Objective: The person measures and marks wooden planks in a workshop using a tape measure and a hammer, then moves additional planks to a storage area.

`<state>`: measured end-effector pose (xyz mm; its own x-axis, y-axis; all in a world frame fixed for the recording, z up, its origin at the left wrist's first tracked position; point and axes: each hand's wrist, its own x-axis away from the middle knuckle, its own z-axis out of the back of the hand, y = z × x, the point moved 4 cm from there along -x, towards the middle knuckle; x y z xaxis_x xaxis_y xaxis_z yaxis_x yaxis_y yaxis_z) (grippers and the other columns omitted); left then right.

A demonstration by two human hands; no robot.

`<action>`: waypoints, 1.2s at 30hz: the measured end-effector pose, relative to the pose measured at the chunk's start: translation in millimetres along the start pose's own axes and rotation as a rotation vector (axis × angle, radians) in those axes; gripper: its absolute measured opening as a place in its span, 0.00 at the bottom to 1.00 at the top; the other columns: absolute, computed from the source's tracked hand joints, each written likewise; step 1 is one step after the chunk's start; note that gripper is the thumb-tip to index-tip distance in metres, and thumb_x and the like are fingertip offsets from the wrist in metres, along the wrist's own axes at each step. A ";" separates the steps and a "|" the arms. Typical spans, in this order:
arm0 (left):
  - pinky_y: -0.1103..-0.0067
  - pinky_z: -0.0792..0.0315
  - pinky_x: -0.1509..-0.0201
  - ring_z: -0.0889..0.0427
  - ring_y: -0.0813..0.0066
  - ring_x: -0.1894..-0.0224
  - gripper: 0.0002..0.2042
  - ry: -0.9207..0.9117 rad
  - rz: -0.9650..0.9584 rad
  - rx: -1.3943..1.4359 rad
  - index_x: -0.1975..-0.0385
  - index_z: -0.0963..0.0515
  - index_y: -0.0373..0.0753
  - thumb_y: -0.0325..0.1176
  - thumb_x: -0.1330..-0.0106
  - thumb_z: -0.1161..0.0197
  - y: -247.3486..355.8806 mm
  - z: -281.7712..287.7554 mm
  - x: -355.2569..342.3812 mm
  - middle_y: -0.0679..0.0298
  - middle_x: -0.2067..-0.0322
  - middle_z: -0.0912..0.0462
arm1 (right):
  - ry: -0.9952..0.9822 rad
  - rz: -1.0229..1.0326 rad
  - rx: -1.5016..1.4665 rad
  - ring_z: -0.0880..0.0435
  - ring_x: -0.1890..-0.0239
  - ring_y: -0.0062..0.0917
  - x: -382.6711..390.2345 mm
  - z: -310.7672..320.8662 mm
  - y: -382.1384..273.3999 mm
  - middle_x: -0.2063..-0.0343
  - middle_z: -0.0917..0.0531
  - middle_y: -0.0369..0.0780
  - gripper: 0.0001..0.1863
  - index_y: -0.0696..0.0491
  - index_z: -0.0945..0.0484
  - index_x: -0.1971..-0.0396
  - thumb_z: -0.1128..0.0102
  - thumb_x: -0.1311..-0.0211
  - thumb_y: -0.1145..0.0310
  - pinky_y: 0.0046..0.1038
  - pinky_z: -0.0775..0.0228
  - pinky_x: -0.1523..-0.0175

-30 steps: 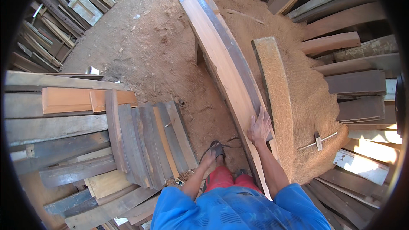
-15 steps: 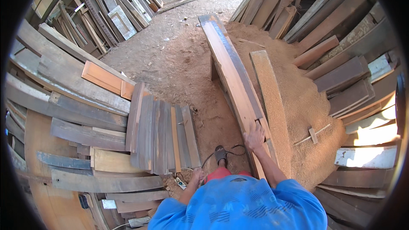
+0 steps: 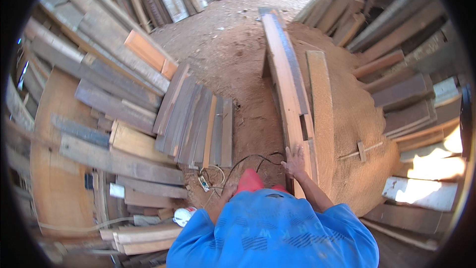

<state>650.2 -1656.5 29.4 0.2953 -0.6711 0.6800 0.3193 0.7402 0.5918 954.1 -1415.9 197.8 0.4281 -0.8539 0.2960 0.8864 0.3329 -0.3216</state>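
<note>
A long narrow bench (image 3: pixel 276 84) runs away from me, with a pale reddish-brown board (image 3: pixel 280 67) and a dark bluish strip (image 3: pixel 290 57) on top. Near its close end the top has a dark rectangular notch (image 3: pixel 304 127). My right hand (image 3: pixel 295 162) lies on the board just below that notch, fingers outstretched, holding nothing. My left hand (image 3: pixel 229 190) is low beside my red-clad leg (image 3: pixel 251 181); its fingers are mostly hidden. Close to it on the ground are a black cord (image 3: pixel 255 157) and a small power strip (image 3: pixel 204 183) with a pale cable.
A sawdust-covered plank (image 3: pixel 321 104) lies right of the bench on a sawdust heap (image 3: pixel 347 119). A wooden cross-shaped piece (image 3: pixel 361 152) rests there. Stacked dark boards (image 3: pixel 193 124) stand at my left, with a white container (image 3: pixel 184 215) closer in. Lumber (image 3: pixel 406 89) lines the right side.
The view has shifted, so the bench sits farther right. My right hand has slid nearer to me along the board, away from the notch. My sandalled foot has gone out of sight.
</note>
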 end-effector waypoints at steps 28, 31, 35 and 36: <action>0.65 0.26 0.67 0.15 0.64 0.69 0.19 0.449 0.481 0.782 0.66 0.17 0.32 0.45 0.33 0.45 -216.5 -58.7 254.0 0.52 0.72 0.16 | -0.301 0.038 0.539 0.32 0.34 0.52 39.1 -50.9 -111.9 0.37 0.28 0.54 0.31 0.51 0.20 0.45 0.45 0.36 0.42 0.52 0.31 0.37; 0.66 0.26 0.63 0.15 0.63 0.64 0.21 0.455 0.424 0.729 0.65 0.17 0.32 0.48 0.34 0.42 -253.4 -72.9 262.0 0.51 0.69 0.15 | -0.458 0.517 0.676 0.24 0.40 0.48 47.1 -146.8 -99.6 0.43 0.21 0.46 0.25 0.47 0.17 0.50 0.41 0.38 0.45 0.46 0.27 0.40; 0.63 0.25 0.51 0.16 0.50 0.54 0.26 0.412 0.487 0.641 0.62 0.17 0.32 0.53 0.37 0.43 -296.7 -82.4 273.2 0.44 0.61 0.15 | -0.723 0.452 0.114 0.15 0.53 0.44 101.3 -194.2 -178.5 0.59 0.14 0.51 0.21 0.54 0.15 0.55 0.41 0.36 0.52 0.39 0.24 0.48; 0.61 0.25 0.46 0.17 0.45 0.50 0.27 0.370 0.532 0.597 0.61 0.17 0.31 0.54 0.39 0.44 -291.3 -72.5 282.2 0.41 0.59 0.15 | -0.786 0.493 0.026 0.14 0.55 0.40 110.2 -193.3 -187.7 0.61 0.13 0.51 0.20 0.55 0.15 0.55 0.40 0.36 0.55 0.38 0.24 0.50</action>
<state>705.9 -2064.6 17.6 0.5769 -0.1254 0.8071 -0.4367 0.7877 0.4346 800.9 -1649.8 117.0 0.7456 -0.0998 0.6589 0.5720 0.6031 -0.5559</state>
